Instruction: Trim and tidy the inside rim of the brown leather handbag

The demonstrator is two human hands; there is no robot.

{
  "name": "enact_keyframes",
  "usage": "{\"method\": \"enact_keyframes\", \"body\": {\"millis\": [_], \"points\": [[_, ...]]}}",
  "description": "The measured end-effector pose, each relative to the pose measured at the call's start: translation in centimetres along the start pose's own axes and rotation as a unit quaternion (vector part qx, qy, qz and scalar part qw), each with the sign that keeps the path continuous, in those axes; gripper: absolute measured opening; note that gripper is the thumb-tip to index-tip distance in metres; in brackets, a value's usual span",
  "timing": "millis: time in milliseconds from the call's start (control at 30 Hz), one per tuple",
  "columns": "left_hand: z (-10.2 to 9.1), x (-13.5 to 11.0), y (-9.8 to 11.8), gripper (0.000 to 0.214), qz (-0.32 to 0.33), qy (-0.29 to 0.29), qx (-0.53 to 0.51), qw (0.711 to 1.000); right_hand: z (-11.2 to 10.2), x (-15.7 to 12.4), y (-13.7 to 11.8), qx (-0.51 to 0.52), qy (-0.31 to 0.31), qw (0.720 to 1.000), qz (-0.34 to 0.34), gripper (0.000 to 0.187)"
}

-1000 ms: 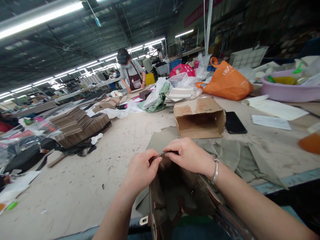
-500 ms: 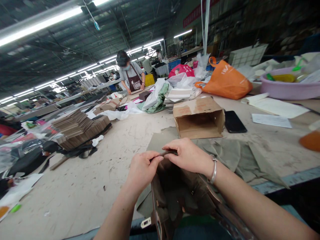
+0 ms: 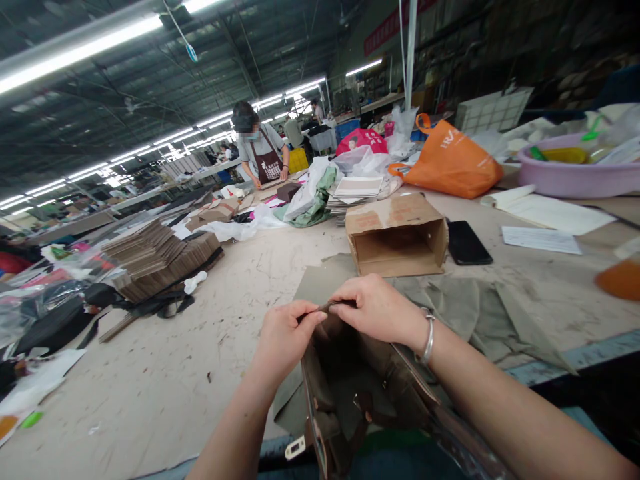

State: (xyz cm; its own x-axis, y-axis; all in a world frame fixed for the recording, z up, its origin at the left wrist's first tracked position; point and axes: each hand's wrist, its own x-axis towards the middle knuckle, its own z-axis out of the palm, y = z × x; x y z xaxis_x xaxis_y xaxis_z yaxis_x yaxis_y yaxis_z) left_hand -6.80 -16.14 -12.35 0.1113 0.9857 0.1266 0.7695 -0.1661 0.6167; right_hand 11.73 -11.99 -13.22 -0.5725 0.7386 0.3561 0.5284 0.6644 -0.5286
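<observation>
A brown leather bag (image 3: pixel 350 393) stands open at the near edge of the workbench, its mouth facing me. My left hand (image 3: pixel 283 340) pinches the far rim of the bag from the left, fingers closed on it. My right hand (image 3: pixel 377 308), with a silver bracelet at the wrist, grips the same rim just to the right, fingers curled over the edge. The two hands almost touch. Olive-green fabric pieces (image 3: pixel 465 313) lie flat under and beyond the bag.
An open cardboard box (image 3: pixel 397 235) lies on its side just beyond my hands, a black phone (image 3: pixel 467 243) right of it. Stacked brown card pieces (image 3: pixel 157 257) sit at left. An orange bag (image 3: pixel 453 160) and a lilac basin (image 3: pixel 575 177) stand at back right. A person in an apron works far down the bench.
Both hands stay on the bag's rim and have shifted only slightly; the bag has tipped a little, showing more of its inside.
</observation>
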Motion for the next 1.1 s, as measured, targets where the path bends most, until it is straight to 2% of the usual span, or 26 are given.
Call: {"method": "enact_keyframes", "body": {"millis": [133, 267, 467, 567, 667, 800, 1100], "points": [[-0.5, -0.3, -0.5, 0.017, -0.020, -0.069, -0.109, 0.991, 0.1, 0.0, -0.1, -0.003, 0.001, 1.000, 0.001, 0.020], [-0.7, -0.4, -0.2, 0.015, -0.049, -0.029, -0.064, 0.996, 0.1, 0.1, -0.2, -0.010, -0.002, 1.000, 0.001, 0.019], [-0.3, -0.3, 0.1, 0.015, -0.028, 0.003, -0.032, 0.999, 0.1, 0.1, -0.2, -0.020, -0.008, 1.000, 0.002, 0.020], [-0.3, -0.4, -0.1, 0.014, -0.038, 0.003, -0.042, 0.998, 0.0, 0.1, -0.2, -0.024, -0.011, 1.000, 0.008, 0.020], [-0.4, -0.5, -0.4, 0.016, -0.058, -0.021, -0.076, 0.995, 0.0, 0.1, -0.3, -0.023, -0.014, 1.000, 0.011, 0.020], [-0.7, -1.0, -0.7, 0.019, -0.032, -0.041, -0.078, 0.996, -0.1, 0.0, -0.2, -0.032, -0.012, 0.999, 0.017, 0.021], [-0.4, -1.3, -0.9, 0.017, -0.015, 0.015, -0.018, 1.000, -0.1, 0.1, -0.4, -0.035, -0.024, 0.999, 0.018, 0.022]]}}
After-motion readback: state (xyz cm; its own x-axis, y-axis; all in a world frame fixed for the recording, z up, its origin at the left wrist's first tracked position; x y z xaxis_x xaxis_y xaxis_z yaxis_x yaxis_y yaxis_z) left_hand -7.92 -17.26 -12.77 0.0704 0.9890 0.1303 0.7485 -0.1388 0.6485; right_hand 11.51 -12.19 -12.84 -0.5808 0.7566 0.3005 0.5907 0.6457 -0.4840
